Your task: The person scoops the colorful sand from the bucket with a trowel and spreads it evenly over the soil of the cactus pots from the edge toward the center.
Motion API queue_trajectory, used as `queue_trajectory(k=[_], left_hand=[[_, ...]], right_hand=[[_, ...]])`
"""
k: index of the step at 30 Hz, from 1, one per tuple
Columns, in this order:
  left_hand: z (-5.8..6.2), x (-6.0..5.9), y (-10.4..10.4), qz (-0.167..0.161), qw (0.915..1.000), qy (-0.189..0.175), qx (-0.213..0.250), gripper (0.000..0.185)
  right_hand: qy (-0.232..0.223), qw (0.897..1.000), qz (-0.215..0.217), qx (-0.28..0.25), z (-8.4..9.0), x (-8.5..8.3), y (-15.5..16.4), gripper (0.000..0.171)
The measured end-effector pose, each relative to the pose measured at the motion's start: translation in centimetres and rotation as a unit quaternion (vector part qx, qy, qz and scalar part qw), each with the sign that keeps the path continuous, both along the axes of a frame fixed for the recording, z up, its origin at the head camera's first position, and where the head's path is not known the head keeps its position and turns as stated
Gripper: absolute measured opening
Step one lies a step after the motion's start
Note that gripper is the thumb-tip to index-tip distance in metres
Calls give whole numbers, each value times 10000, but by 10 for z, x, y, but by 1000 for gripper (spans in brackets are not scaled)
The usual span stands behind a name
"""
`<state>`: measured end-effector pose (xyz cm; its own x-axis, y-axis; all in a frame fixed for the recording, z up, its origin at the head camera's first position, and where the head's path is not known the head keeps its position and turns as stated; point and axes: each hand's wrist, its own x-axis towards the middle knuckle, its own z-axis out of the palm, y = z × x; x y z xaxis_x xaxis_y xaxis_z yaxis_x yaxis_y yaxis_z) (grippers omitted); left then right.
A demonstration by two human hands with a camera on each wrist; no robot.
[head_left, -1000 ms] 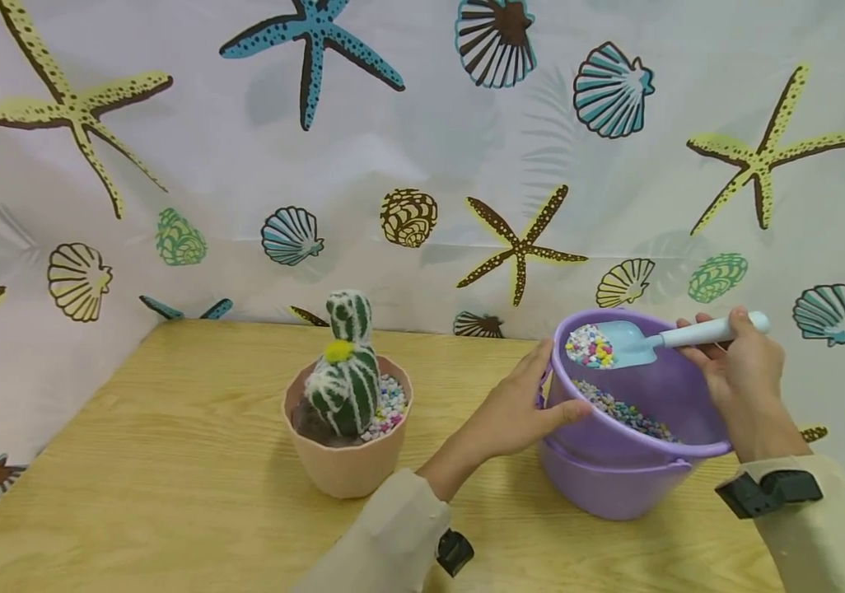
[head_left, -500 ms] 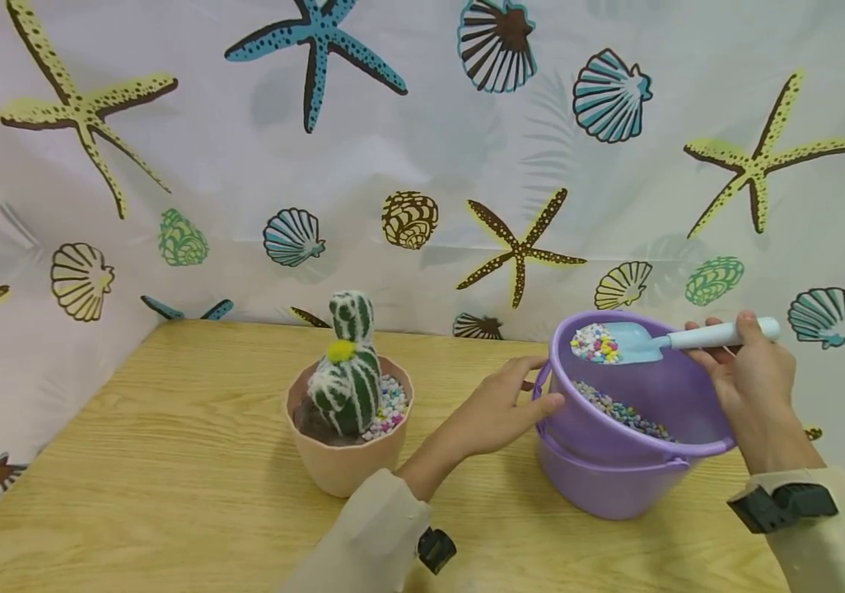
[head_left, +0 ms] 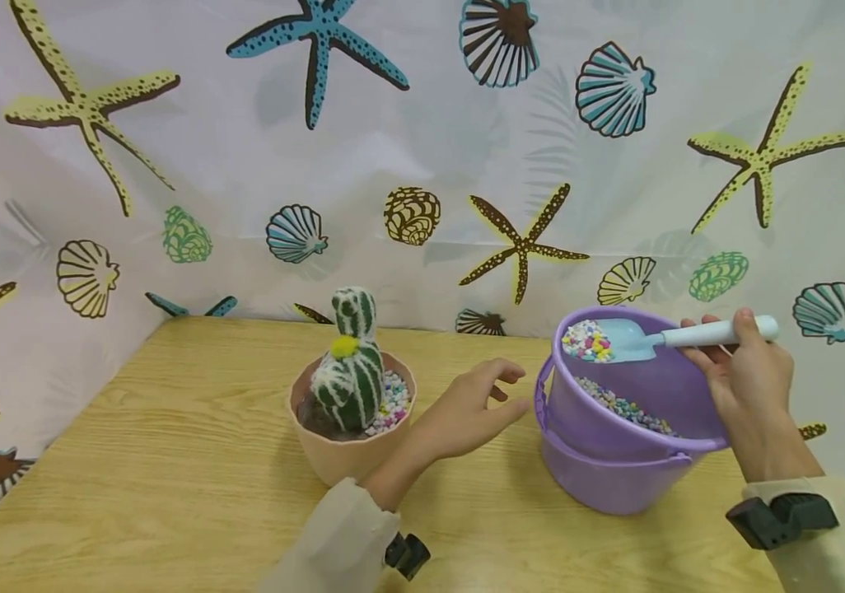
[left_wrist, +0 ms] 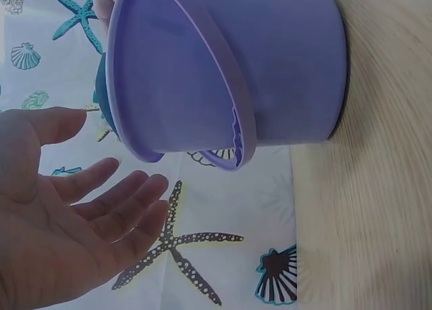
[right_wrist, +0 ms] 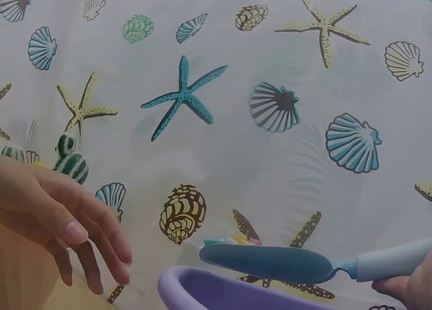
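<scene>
My right hand grips the white handle of a light blue hand trowel, held level over the mouth of a purple bucket. Coloured pebbles lie heaped on the trowel's blade. More pebbles cover part of the bucket's inside. Between the bucket and the plant pot, my left hand is apart from the bucket, fingers loosely bent and holding nothing. In the left wrist view its palm shows beside the bucket's rim; the bucket's handle hangs down along the side.
A peach pot stands left of my left hand, its rim near the forearm. In it are a knitted-looking green cactus with a yellow flower, dark soil and coloured pebbles. Behind the wooden table hangs a shell-and-starfish cloth.
My left hand has let go of the bucket's rim and moved left, away from it. The loaded trowel stays over the bucket in my right hand, almost unmoved.
</scene>
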<state>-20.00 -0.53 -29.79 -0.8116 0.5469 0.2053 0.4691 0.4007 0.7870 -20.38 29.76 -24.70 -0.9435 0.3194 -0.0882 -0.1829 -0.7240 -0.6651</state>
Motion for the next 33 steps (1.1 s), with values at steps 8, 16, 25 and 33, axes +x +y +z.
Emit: queue_trajectory(k=[8, 16, 25, 33], left_hand=[[4, 13, -16, 81, 9998, 126, -105, 40], [8, 27, -34, 244, 9991, 250, -230, 38], [8, 37, -61, 435, 9983, 146, -363, 34], [2, 51, -78, 403, 9984, 214, -347, 32]], right_hand=[[-5, 9986, 367, -387, -2, 8, -3, 32], [-105, 9977, 512, -423, -1, 7, -18, 26], [-51, 9975, 670, -208, 1, 9, -34, 53], [67, 9968, 772, -215, -1, 14, -43, 56]])
